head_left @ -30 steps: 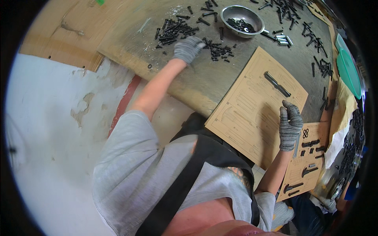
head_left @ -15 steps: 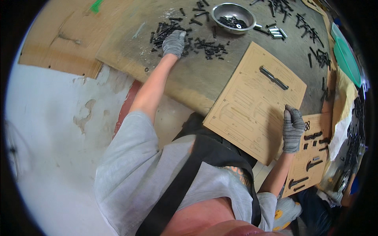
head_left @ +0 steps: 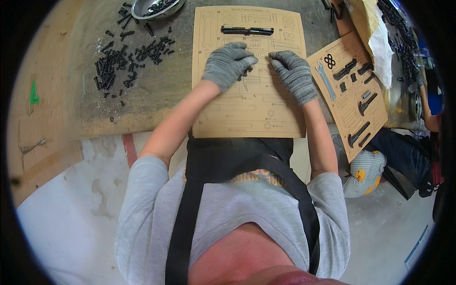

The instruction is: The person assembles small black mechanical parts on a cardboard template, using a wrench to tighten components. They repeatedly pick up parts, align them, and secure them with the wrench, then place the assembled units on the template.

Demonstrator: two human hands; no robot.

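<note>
A brown card (head_left: pixel 280 102) printed with outlines of hardware lies in front of me. Two long black bolts (head_left: pixel 247 31) rest end to end across its upper part. Over the card's middle, my left hand (head_left: pixel 228 65) in a grey knit glove is closed, palm down. Small black bolts (head_left: pixel 245 73) show under its fingers. My right hand (head_left: pixel 293 76), gloved alike, hovers at the card's right with thumb and fingertips pinched together; anything between them is too small to see.
Loose black bolts (head_left: pixel 109 69) lie heaped on the worn table to the left. Behind them stands a metal bowl (head_left: pixel 178 8) of black hardware. A second card (head_left: pixel 351 99) at right carries a wrench (head_left: pixel 326 81) and black parts. Another person's arm (head_left: pixel 430 116) shows at far right.
My left hand has left the bolt heap and come over the card, with small bolts under its fingers. My right hand is now beside it. The view has turned, so the card appears straighter.
</note>
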